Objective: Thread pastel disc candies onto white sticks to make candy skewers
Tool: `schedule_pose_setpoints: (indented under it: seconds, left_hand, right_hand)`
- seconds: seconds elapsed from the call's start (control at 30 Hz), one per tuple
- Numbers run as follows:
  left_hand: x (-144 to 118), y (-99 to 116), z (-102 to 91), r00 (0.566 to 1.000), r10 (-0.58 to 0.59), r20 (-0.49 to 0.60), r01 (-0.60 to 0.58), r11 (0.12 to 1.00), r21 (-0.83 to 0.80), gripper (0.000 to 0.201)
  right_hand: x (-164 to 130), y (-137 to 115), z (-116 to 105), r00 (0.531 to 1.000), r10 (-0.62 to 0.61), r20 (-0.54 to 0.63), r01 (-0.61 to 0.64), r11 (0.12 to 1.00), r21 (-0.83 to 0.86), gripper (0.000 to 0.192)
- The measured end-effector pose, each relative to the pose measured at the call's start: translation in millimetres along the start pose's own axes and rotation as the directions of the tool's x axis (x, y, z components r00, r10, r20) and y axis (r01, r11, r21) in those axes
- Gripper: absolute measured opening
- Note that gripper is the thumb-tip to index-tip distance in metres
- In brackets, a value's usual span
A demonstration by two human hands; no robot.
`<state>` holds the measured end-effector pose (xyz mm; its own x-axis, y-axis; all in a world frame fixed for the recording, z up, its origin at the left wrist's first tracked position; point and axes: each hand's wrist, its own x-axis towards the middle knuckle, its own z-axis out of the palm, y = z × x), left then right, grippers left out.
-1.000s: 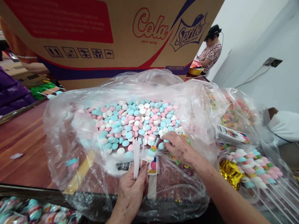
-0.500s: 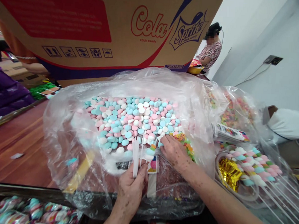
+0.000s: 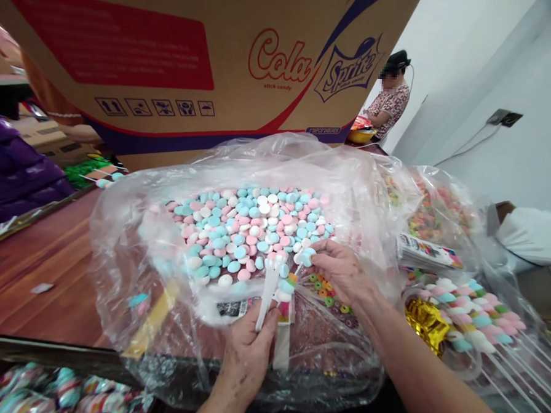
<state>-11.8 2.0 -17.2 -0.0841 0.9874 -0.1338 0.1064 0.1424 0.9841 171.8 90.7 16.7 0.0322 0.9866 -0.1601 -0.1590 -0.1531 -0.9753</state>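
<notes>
Cardboard box (image 3: pixel 195 60) and plastic bag (image 3: pixel 128 273) crowd the desk (image 3: pixel 27 273) (little room); white sticks (image 3: pixel 267 292) are pinched in left hand (image 3: pixel 249 359), blue candy (image 3: pixel 307 256) in right hand (image 3: pixel 343 272).

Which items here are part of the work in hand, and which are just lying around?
In hand: left hand gripping white sticks; right hand pinching a blue candy; clear bag of pastel candies; ring candies.

Lying about: cardboard box; finished candy sticks; gold foil; wrapped sweets.
</notes>
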Motion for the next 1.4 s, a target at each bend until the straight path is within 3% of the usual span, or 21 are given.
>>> schedule_pose_setpoints:
  seconds: [0.1,0.4,0.63,0.8,0.93,1.1,1.3,1.4]
  left_hand:
    - [0.3,0.2,-1.2,0.998,0.008,0.062,-0.011,0.999,0.044,0.028]
    - [3.5,-1.1,-0.5,0.998,0.003,0.065,-0.010,0.994,0.105,0.032]
    - [2.1,0.4,-0.9,0.999,0.004,0.049,-0.008,0.996,0.086,0.032]
    - [1.6,0.5,-0.9,1.000,0.012,0.026,-0.014,0.994,0.107,0.035]
    - [1.1,1.0,-0.4,1.000,0.021,-0.001,-0.020,0.994,0.112,0.033]
    - [0.9,3.0,-1.3,0.998,0.063,0.009,-0.064,0.987,0.145,0.029]
    - [2.4,1.5,-1.7,0.994,0.106,0.027,-0.109,0.976,0.189,0.029]
    - [1.5,0.2,0.0,0.996,0.086,-0.016,-0.082,0.983,0.164,0.030]
  right_hand:
    - [-5.2,-8.1,3.6,0.996,0.071,0.050,-0.079,0.981,0.175,0.023]
    - [-7.2,-7.3,7.6,0.998,0.047,0.047,-0.056,0.973,0.224,0.024]
    - [-9.1,-4.2,5.7,0.998,-0.015,0.059,0.008,0.993,0.117,0.023]
    - [-7.7,7.9,-3.0,0.982,-0.158,0.103,0.173,0.973,-0.155,0.021]
    - [-10.8,13.0,-5.0,0.944,-0.299,0.143,0.331,0.844,-0.423,0.021]
    - [-20.1,16.5,1.5,0.899,-0.401,0.176,0.423,0.690,-0.587,0.026]
    - [-25.4,23.5,7.6,0.716,-0.625,0.311,0.631,0.388,-0.672,0.030]
    - [-28.7,23.4,11.3,0.678,-0.630,0.379,0.656,0.286,-0.698,0.032]
